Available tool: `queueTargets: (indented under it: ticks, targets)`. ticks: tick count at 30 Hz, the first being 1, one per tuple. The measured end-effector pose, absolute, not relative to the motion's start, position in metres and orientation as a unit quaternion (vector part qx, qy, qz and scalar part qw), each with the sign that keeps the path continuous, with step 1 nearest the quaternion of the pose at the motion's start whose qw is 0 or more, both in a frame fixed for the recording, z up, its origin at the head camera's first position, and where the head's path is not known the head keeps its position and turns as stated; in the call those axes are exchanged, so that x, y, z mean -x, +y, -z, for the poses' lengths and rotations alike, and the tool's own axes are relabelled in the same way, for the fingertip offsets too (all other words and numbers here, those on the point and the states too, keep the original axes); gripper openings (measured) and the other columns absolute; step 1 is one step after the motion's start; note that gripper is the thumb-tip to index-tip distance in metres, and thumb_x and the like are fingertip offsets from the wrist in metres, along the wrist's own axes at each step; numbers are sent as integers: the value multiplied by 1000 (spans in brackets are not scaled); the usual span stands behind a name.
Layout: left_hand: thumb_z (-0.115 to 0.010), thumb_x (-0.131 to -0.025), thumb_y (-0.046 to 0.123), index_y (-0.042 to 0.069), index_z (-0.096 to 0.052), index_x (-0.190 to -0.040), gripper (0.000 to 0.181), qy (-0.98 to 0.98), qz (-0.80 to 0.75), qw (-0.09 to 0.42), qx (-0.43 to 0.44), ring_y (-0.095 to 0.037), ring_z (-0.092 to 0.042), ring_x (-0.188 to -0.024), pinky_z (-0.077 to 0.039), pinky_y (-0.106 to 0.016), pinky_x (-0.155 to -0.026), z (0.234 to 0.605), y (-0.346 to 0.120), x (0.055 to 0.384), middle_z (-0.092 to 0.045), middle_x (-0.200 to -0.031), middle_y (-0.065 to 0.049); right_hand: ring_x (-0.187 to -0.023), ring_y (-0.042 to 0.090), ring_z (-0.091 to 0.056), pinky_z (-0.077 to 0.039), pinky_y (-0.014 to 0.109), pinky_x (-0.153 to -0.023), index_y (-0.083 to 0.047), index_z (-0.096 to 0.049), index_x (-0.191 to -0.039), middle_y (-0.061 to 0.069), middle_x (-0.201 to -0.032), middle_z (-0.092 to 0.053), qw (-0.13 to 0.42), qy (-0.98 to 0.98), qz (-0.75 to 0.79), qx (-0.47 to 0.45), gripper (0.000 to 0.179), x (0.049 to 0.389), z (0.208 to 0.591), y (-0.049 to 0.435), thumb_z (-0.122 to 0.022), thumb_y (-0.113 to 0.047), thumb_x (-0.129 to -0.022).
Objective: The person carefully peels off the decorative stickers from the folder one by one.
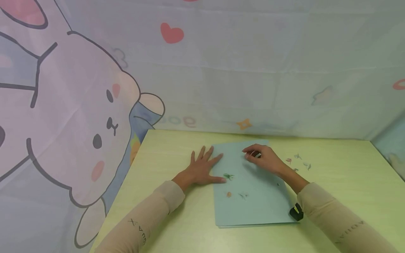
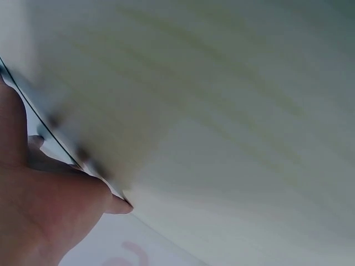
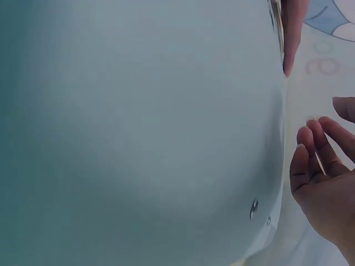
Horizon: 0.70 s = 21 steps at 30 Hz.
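A light blue sheet (image 1: 250,211), with another layer showing at its lower edge, lies on the table. My left hand (image 1: 202,169) rests at its left edge with fingers spread, the thumb on the sheet. My right hand (image 1: 264,158) is over the upper part of the sheet, fingers loosely bent. In the right wrist view its thumb and fingers stand apart, with nothing visible between them. On the sheet are a small green leafy piece (image 1: 228,176), an orange flower-like piece (image 1: 229,194) and a pale sprig-like piece (image 1: 243,195).
Several small flower-like pieces (image 1: 307,165) lie on the yellow-green table (image 1: 341,189) right of the sheet. A black object with a yellow part (image 1: 296,212) sits at the sheet's lower right edge, beside the right sleeve. A printed cloth (image 1: 240,70) hangs behind the table.
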State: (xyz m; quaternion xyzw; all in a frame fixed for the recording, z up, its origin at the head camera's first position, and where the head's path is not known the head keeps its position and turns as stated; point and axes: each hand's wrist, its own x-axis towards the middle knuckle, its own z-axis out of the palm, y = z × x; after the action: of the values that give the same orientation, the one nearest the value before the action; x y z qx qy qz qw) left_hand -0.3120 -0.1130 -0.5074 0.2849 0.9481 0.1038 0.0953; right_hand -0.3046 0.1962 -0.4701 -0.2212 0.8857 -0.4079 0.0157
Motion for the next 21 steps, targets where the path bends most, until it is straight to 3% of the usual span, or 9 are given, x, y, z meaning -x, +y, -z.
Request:
queueTargets:
  ticks: [21]
  targets:
    - [-57,-85,89,35,-13,-172,112,945,-101,101,-294,-40,10,-162,2,-73,-122,504,-115,309,7,-178,-11,-95,16,-64,-53,33,-86,-3,-75,-124,4,-108,-74,75,869,373,317,34,300,487,155,-82,-19,-95]
